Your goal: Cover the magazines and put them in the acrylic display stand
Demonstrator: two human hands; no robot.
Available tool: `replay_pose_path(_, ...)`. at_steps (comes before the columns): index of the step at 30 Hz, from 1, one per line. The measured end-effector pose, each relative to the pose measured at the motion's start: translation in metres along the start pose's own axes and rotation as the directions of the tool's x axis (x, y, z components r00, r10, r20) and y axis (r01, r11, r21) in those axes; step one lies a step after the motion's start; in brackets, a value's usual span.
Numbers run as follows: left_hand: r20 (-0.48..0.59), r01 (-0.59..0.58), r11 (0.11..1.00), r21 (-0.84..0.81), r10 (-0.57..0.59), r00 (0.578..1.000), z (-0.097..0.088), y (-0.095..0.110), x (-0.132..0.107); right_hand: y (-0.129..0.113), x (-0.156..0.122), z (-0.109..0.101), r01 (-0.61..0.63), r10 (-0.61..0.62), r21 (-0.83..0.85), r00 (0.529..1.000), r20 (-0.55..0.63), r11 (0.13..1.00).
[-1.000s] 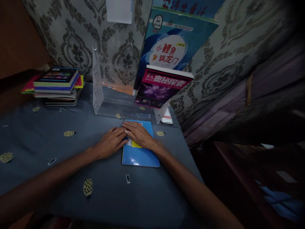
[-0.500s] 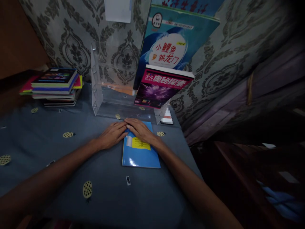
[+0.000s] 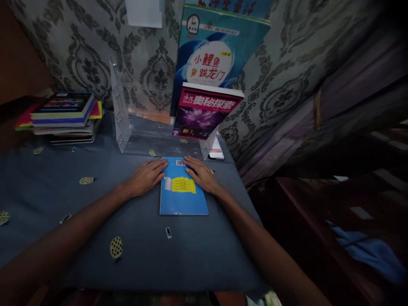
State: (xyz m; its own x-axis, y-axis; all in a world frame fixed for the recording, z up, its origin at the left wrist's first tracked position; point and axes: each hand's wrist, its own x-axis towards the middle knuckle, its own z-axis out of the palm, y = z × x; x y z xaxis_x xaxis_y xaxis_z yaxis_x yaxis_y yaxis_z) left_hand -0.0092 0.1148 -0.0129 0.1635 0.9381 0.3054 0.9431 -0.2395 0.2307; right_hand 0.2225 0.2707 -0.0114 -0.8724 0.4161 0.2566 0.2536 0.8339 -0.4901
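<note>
A blue book [image 3: 183, 204] lies closed on the table, its barcode and a yellow text patch facing up. My left hand [image 3: 149, 175] rests at the book's upper left edge, fingers stretched out and fingertips on the cover. On the opposite side, my right hand [image 3: 201, 173] lies flat with its fingers spread over the upper right edge. Behind the book stands a clear acrylic rack [image 3: 159, 146]. It holds a magenta-and-black book [image 3: 207, 112] in front and a teal picture book [image 3: 219, 46] further back.
A stack of books [image 3: 68, 114] sits at the back left of the cloth-covered table [image 3: 143, 255]. Beside the rack's right end is a small white triangular object [image 3: 216, 148], partly pixelated. Patterned wall covering rises behind, and a dark wooden piece [image 3: 306, 221] stands to the right.
My right hand has slid right, off my left hand and across the cover to the right edge, uncovering the barcode. The view has shifted slightly.
</note>
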Motion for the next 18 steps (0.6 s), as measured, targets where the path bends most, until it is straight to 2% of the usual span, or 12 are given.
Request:
replay_pose_path(9,0.075,0.007,1.000,0.023,-0.009,0.997,-0.003,0.002,0.000,-0.011,-0.008,0.008,-0.063,0.062,-0.027,0.998,-0.026,0.998)
replay_pose_path(18,0.086,-0.089,0.996,-0.006,0.089,0.992,-0.006,0.014,-0.017,-0.045,-0.044,0.008,-0.111,0.109,-0.110,0.994,-0.020,0.988)
